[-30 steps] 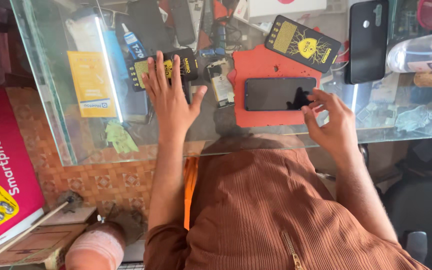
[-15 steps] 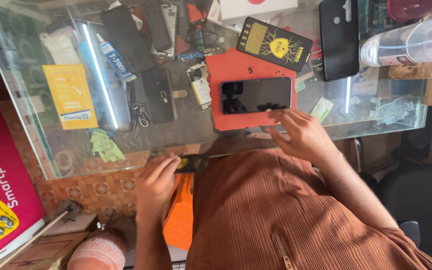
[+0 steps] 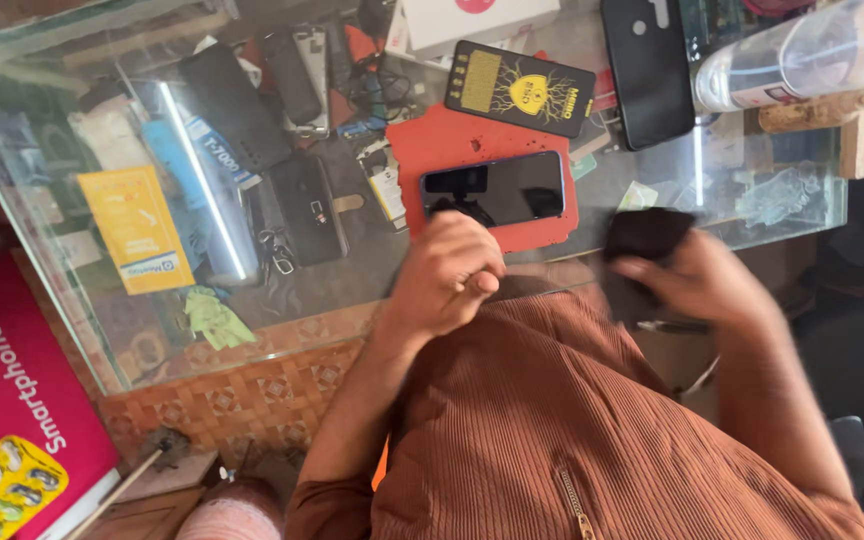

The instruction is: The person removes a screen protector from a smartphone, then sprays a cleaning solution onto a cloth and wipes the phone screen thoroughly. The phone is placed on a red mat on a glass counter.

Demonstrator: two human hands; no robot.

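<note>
While the phone (image 3: 497, 189) lies on its red mat (image 3: 432, 150), the left hand (image 3: 447, 275) has risen, fisted; the right hand (image 3: 697, 280) now grips what looks like a dark cloth (image 3: 645, 235).

Yellow leaflet (image 3: 135, 228) under glass; clear plastic bottle (image 3: 802, 52) lying top right; black-yellow card (image 3: 520, 88); green scrap (image 3: 214, 318).

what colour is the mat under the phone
Orange-red flat mat beneath the dark phone, head view.

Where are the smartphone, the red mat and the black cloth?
smartphone (image 3: 497, 190): head view, middle of its dark screen.
red mat (image 3: 427, 150): head view, bare upper-left part.
black cloth (image 3: 647, 235): head view, top fold above the right hand's fingers.
</note>
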